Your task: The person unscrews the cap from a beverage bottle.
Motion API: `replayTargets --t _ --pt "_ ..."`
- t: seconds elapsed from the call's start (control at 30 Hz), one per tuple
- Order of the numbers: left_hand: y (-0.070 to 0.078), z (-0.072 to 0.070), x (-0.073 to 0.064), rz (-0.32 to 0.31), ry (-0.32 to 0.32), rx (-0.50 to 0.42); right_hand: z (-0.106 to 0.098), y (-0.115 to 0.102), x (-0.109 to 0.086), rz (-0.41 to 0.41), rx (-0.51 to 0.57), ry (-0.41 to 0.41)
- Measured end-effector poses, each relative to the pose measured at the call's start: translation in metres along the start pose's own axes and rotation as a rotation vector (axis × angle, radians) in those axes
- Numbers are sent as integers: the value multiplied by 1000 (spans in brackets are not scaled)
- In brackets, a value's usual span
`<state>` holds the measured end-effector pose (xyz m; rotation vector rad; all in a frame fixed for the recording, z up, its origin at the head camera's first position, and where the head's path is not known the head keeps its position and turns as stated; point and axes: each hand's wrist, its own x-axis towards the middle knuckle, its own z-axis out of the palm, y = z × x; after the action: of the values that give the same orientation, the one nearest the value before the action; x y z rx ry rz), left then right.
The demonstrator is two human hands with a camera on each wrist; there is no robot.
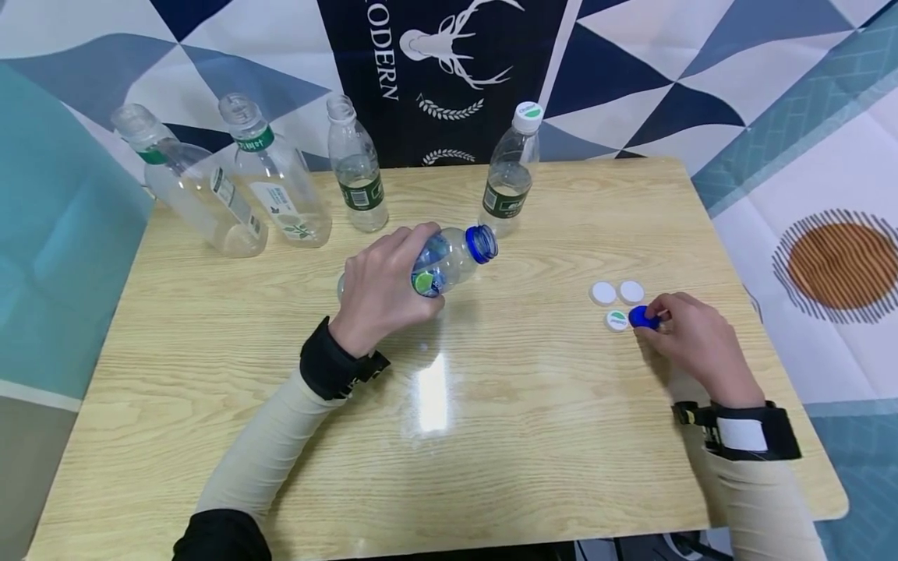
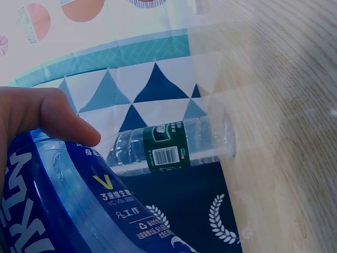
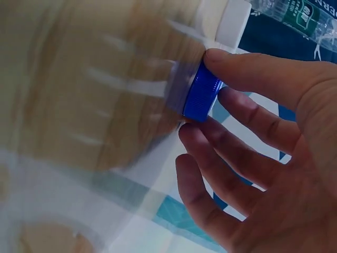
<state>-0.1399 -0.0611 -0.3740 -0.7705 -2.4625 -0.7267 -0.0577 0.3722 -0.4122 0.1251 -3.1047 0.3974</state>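
My left hand (image 1: pixel 379 292) grips a clear plastic bottle (image 1: pixel 454 263) with a blue-and-green label. It is tilted over the table, its uncapped, blue-ringed mouth pointing right; in the left wrist view the blue label (image 2: pixel 121 205) fills the lower left. On the right side of the table, my right hand (image 1: pixel 694 343) pinches a blue bottle cap (image 1: pixel 641 317) between thumb and fingers, at the tabletop. The right wrist view shows the thumb and fingertips at the ridged cap (image 3: pixel 201 95). Beside it lie two plain white caps (image 1: pixel 602 293) and a white cap with a green print (image 1: pixel 616 320).
Along the back of the wooden table (image 1: pixel 533 436) stand two large uncapped bottles (image 1: pixel 203 195), (image 1: pixel 281 187), a smaller uncapped bottle (image 1: pixel 359 175) with a green label, and a similar bottle (image 1: pixel 508 175) with a white cap. A patterned cloth (image 1: pixel 449 78) hangs behind them.
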Motion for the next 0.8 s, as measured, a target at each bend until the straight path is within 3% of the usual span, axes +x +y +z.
replayTargets --t 0.27,0.4,0.6,0.8 --pt "-4 0 0 -13 -6 -12 -5 -7 -4 16 36 -16" --pt "-6 -2 0 -15 6 -18 -20 -23 -5 3 63 59" --pt "-8 -1 0 -27 2 -25 -31 -70 19 -208 64 187" --pt "-13 -4 1 -58 -1 -41 -27 -125 63 -401 84 170"
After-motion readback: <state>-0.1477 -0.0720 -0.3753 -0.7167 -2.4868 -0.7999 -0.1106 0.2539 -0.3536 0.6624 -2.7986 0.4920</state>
